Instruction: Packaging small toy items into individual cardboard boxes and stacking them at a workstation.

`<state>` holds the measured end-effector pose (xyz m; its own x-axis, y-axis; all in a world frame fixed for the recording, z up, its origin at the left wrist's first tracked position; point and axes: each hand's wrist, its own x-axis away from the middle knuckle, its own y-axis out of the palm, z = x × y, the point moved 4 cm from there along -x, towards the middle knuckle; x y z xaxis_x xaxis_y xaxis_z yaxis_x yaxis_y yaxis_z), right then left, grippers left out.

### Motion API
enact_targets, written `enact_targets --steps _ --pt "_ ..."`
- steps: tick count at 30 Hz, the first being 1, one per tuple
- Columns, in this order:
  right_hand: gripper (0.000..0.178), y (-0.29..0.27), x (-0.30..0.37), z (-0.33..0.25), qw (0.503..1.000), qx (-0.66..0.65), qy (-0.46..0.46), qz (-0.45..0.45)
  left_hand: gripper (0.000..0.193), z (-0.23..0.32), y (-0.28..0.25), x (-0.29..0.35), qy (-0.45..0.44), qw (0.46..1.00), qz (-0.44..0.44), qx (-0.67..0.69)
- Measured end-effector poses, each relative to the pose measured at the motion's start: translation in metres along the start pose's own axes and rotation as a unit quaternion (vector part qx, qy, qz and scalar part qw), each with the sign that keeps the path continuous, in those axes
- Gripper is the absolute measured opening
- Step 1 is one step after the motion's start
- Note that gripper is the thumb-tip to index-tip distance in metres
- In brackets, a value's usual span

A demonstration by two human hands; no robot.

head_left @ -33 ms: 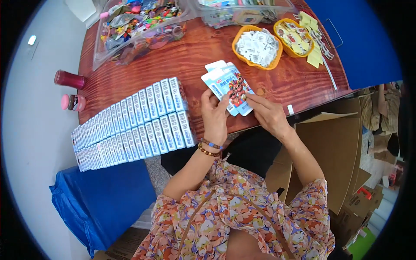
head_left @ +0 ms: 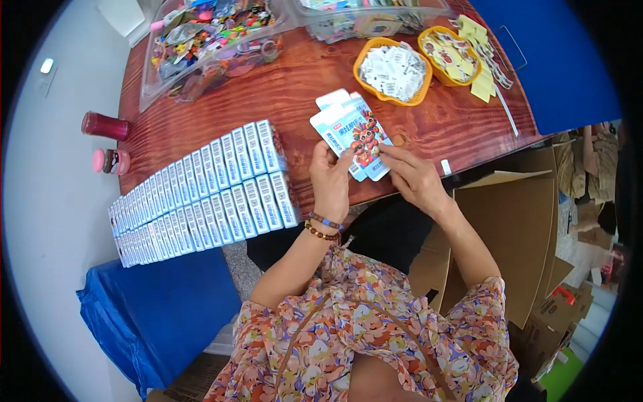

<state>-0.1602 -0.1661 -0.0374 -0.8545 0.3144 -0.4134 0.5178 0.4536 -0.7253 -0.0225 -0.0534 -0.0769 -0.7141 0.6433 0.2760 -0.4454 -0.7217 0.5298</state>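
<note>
A light blue and white flat cardboard box [head_left: 349, 127] with cartoon figures on its front is held between my two hands, over the table's near edge. Flaps stick out at its upper left end and its lower end. My left hand [head_left: 329, 175] grips its left side, thumb on the printed face and fingers behind. My right hand [head_left: 416, 181] has its fingertips at the lower right edge; its thumb is hidden. Left of my hands, two long rows of matching boxes [head_left: 201, 191] stand packed side by side on the table.
Behind are two clear bins, one of small colourful trinkets [head_left: 201, 47], one of flat packets [head_left: 368, 25]. Yellow baskets hold white packets [head_left: 394, 72] and yellowish pieces [head_left: 450, 59]. Two jars [head_left: 107, 126] [head_left: 111, 161] stand left. An open carton [head_left: 506, 234] sits beside my right arm.
The whole view has shifted very slightly. My hands keep the same hold on the box.
</note>
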Motion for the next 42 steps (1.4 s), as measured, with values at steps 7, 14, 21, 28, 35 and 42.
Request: enact_targets --steps 7,14,21,28,35,42 --pt "0.023 -0.02 -0.004 0.031 0.918 -0.232 0.312 0.076 0.013 -0.006 -0.01 -0.001 0.06 0.978 -0.017 -0.198" --pt "0.029 -0.001 -0.043 0.021 0.863 -0.445 0.224 0.09 0.015 0.03 0.003 0.018 0.282 0.858 -0.021 -0.429" --pt "0.022 -0.032 -0.038 -0.006 0.862 -0.393 0.321 -0.014 0.072 0.052 0.021 0.044 0.337 0.783 -0.055 -0.52" --pt "0.025 -0.019 -0.02 -0.009 0.853 -0.43 0.295 -0.024 0.1 0.038 0.023 0.049 0.326 0.723 -0.107 -0.6" --pt "0.03 -0.023 -0.023 -0.007 0.897 -0.331 0.29 -0.032 0.079 0.038 0.013 0.048 0.285 0.785 -0.091 -0.542" --pt "0.043 0.002 0.003 -0.028 0.967 -0.123 0.152 0.164 0.07 0.032 0.016 0.042 0.201 0.862 -0.025 -0.465"
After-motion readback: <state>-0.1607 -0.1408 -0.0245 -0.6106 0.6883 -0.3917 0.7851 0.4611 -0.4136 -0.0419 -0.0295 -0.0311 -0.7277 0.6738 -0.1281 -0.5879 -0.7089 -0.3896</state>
